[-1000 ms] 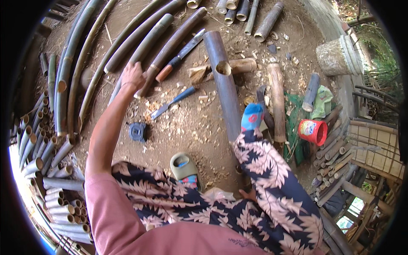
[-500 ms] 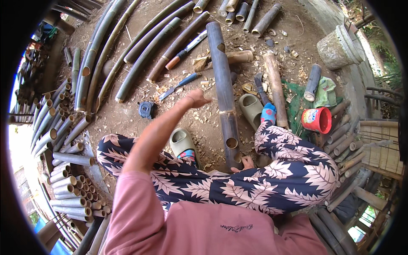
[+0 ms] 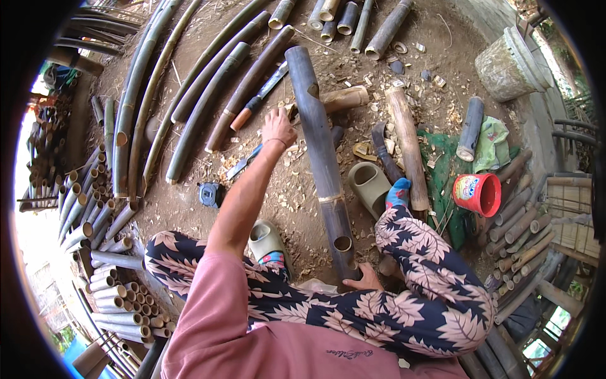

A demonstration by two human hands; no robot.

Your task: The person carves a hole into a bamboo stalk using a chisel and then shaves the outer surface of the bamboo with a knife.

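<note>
A long dark bamboo pole [image 3: 319, 142] lies pointing away from me between my feet. It has a notch near its far end and a round hole near its close end. At that close end my right hand [image 3: 366, 278] is closed around the bamboo, beside my thigh. My left hand [image 3: 279, 128] reaches out left of the pole, its fingers bent down but somewhat apart, holding nothing that I can see. Under my left wrist lies a chisel [image 3: 242, 162], its handle partly hidden. Just beyond, a saw or long blade with an orange-and-black handle [image 3: 247, 114] rests on the ground.
A black tape measure [image 3: 211, 194] lies left. Several bamboo poles [image 3: 208, 114] stretch across the far left. To the right are a curved blade tool [image 3: 385, 151], a pale bamboo length [image 3: 407, 148], a red tub [image 3: 476, 194] and a dirty white bucket [image 3: 510, 66]. Shavings litter the ground.
My left hand has moved farther out, past the chisel handle toward the saw handle. My right hand stays at the pole's close end. The whole view has shifted slightly.
</note>
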